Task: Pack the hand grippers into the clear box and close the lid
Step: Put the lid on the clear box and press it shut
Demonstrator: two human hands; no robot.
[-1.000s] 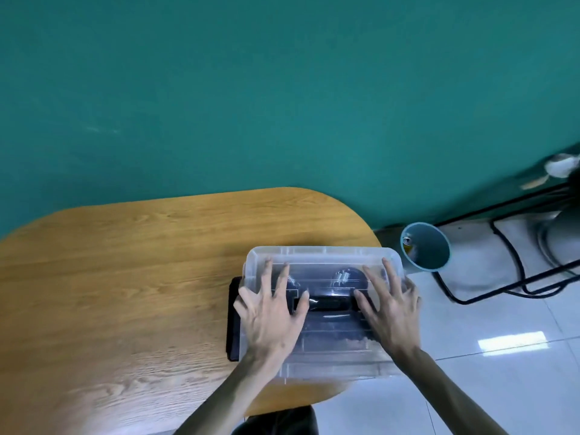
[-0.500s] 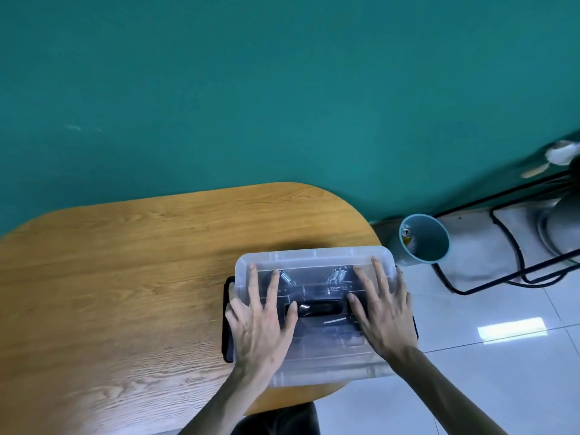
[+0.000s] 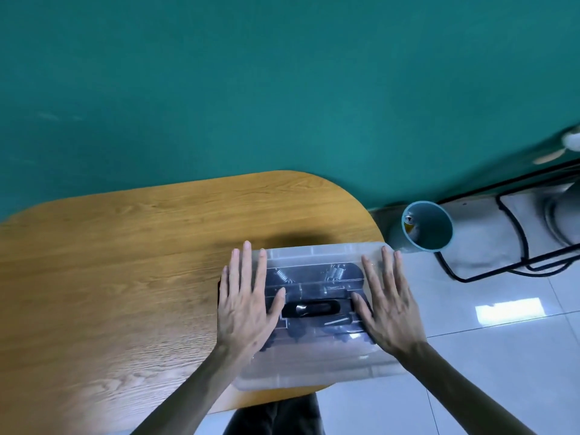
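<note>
Fingers of left hand (image 3: 243, 304) and right hand (image 3: 389, 306) lie straight and spread, flat on lid (image 3: 317, 254) of clear box (image 3: 314, 368) at table (image 3: 125, 277) edge. Hand grippers (image 3: 309, 279) inside. Press ends evenly until seated.

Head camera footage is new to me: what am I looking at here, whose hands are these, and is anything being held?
This view comes from a camera worn on a person's head, looking forward and down, so the arms reach in from the bottom edge. There is no machine, just two bare hands. On the wooden table sits a clear box with its lid on top. Through the plastic you can see the hand grippers, with metal springs and dark handles. The left hand and right hand lie flat on the lid with straight, spread fingers, seemingly pressing it down; neither grips anything. Whether the lid has fully snapped shut cannot be told. On the tiled floor beside the table stands a teal bin.
</note>
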